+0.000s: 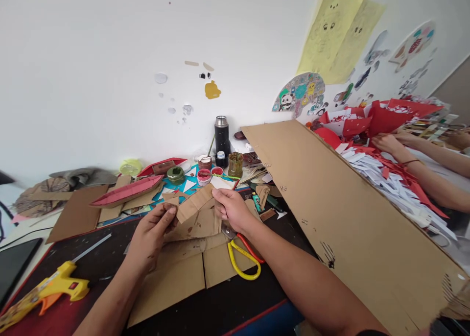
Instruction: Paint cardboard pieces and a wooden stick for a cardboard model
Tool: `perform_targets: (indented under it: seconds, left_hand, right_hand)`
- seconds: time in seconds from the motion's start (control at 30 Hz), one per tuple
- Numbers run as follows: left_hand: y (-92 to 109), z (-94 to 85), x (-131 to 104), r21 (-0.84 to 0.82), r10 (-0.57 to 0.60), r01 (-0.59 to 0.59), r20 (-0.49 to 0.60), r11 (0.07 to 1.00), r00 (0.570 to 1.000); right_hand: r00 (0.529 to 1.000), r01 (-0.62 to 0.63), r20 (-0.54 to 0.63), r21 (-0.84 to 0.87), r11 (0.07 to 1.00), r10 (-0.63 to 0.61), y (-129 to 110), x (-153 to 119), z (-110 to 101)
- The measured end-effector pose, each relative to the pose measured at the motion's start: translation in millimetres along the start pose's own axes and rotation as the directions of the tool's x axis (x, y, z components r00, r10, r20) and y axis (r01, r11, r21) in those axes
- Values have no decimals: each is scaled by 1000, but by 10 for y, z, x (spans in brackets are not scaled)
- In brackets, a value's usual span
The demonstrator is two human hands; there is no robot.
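Between my two hands I hold up a short strip of brown cardboard (194, 204). My left hand (156, 230) pinches its left end between thumb and fingers. At the other end, my right hand (233, 208) grips the upper right corner. Under the strip lie larger cut pieces of cardboard (176, 275) on the dark table mat. Scissors with one yellow and one red handle (244, 260) rest on that cardboard, just below my right wrist, their blades partly hidden. A yellow glue gun (55, 287) with a glue stick in it lies left of my left forearm.
A large cardboard panel (330, 199) slants along the right side. Behind it, a co-worker's hands (389, 145) work among red and white paper. Paint jars (176, 175), a black thermos (222, 136) and a red cardboard boat (127, 191) stand toward the wall.
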State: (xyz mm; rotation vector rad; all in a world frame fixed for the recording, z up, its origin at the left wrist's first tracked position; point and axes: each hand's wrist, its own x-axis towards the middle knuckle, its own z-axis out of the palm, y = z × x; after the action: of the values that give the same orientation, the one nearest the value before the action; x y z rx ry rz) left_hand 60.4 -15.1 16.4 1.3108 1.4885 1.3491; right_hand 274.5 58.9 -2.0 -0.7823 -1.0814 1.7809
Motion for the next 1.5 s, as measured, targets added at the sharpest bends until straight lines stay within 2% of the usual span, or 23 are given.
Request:
perform_targets:
  seconds: [0.13, 0.33, 0.47, 0.63, 0.8, 0.97, 1.17, 1.23, 1.4, 1.5]
  left_hand:
    - [48, 8, -24, 59, -17, 21, -62, 998, 998]
    - [120, -24, -8, 171, -13, 5, 47, 985, 999]
    - [90, -7, 20, 163, -14, 7, 40, 987, 999]
    - [63, -1, 31, 223, 16, -17, 6, 975, 1000]
    - [41, -36, 46, 224, 17, -17, -1, 974, 1000]
    - [40, -60, 46, 231, 9, -6, -13, 973, 1000]
    - [60, -44, 29, 189, -12, 20, -44, 982, 999]
    - [61, -36, 26, 223, 2, 2, -15, 975, 1000]
    - [1, -16, 25, 324, 24, -68, 139, 944, 990]
    - [-55, -19, 27, 350, 29, -79, 145, 933, 989]
  right_hand:
    - [999, 18, -42, -76, 997, -21, 43, 0, 4]
    - [992, 46, -106, -155, 987, -63, 66, 9, -5]
    - [993, 62, -81, -224, 973, -82, 70, -3, -5]
    - [996, 58, -58, -194, 979, -70, 55, -21, 9]
    - [992, 64, -99, -143, 988, -78, 23, -1, 4]
    - [994, 37, -99, -177, 983, -55, 24, 2, -11]
    - [995, 60, -69, -228, 972, -77, 16, -31, -10]
    - [994, 61, -69, -235, 970, -80, 13, -33, -11]
    - [992, 54, -99, -221, 974, -78, 19, -7, -22]
    - [992, 48, -108, -215, 975, -73, 31, 3, -26]
